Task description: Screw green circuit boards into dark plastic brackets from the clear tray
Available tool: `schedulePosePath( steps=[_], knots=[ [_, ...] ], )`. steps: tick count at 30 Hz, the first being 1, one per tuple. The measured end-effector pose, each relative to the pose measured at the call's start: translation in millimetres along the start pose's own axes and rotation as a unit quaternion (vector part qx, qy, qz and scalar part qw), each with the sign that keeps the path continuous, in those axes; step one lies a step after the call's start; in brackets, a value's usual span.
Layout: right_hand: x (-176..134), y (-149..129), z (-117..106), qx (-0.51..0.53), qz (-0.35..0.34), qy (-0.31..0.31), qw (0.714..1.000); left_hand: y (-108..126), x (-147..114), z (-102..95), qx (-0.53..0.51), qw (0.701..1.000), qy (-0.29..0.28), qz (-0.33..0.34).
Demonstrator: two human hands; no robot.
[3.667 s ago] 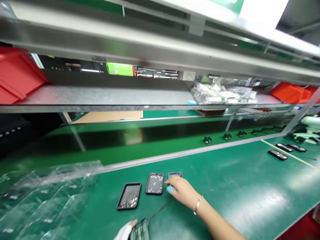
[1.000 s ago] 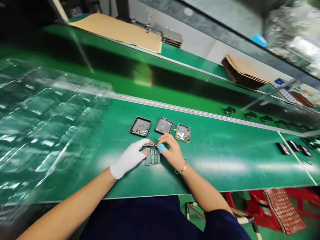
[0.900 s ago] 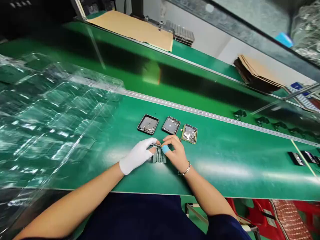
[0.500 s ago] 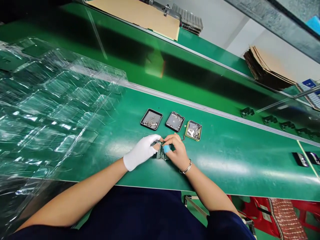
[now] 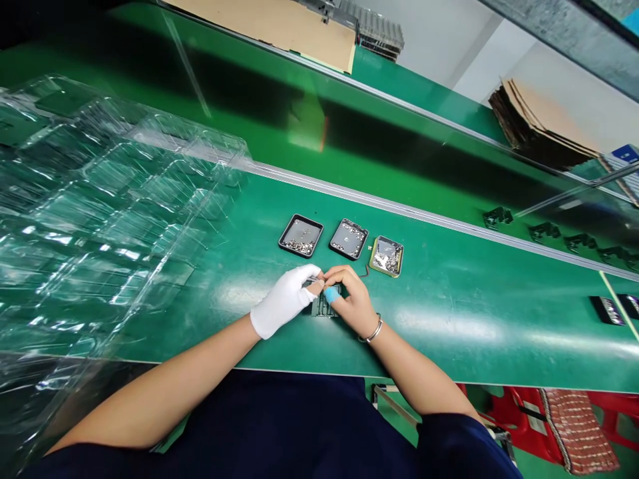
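Both hands meet at the middle of the bench over a small dark green slotted part (image 5: pixel 325 309), which lies near the front edge and is partly covered by them. My left hand (image 5: pixel 283 299) wears a white glove with bare fingertips; its thumb and fingers are closed at the part's far end. Blue tape wraps the thumb of my right hand (image 5: pixel 352 299), whose fingertips are pinched together against the left ones. Whatever the fingertips hold is too small or hidden to name. A short dark wire (image 5: pixel 366 271) shows just beyond the right fingers.
Beyond the hands sit a black tray (image 5: pixel 301 235), a second black tray (image 5: pixel 349 239) and a yellowish-rimmed tray (image 5: pixel 387 256), with small metal pieces inside. Clear plastic trays (image 5: pixel 124 199) cover the left side. A metal rail (image 5: pixel 349 194) crosses behind; black parts (image 5: pixel 606 310) lie far right.
The fingertips of both hands have shifted slightly and stay pinched together over the green part. The whole view has tilted a little; the trays stand as before.
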State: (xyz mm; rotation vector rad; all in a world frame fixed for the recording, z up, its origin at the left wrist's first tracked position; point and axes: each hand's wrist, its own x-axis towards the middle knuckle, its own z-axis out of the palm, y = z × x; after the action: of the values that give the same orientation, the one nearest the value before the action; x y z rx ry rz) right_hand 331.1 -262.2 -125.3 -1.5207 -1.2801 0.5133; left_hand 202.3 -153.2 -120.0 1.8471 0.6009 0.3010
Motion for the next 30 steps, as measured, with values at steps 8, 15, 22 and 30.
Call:
schedulePosePath(
  steps=[8,15,22,30],
  knots=[
    [-0.6,6.2,1.1,0.090,0.065,-0.050,0.993,8.5,-1.7,4.6,0.134,0.989,0.049,0.034],
    [1.5,12.7,-17.2,0.142,0.061,-0.018,0.988,9.2,-5.5,-12.5,0.018,0.992,0.125,0.024],
    [-21.6,-15.6,-22.1,-0.147,-0.069,-0.149,0.975,1.1,-9.2,-39.2,-0.013,0.984,0.172,-0.036],
    [109.8,36.2,-136.8,-0.140,0.186,0.129,0.964,-28.2,0.8,-24.8,0.088,0.991,0.100,-0.021]
  ],
)
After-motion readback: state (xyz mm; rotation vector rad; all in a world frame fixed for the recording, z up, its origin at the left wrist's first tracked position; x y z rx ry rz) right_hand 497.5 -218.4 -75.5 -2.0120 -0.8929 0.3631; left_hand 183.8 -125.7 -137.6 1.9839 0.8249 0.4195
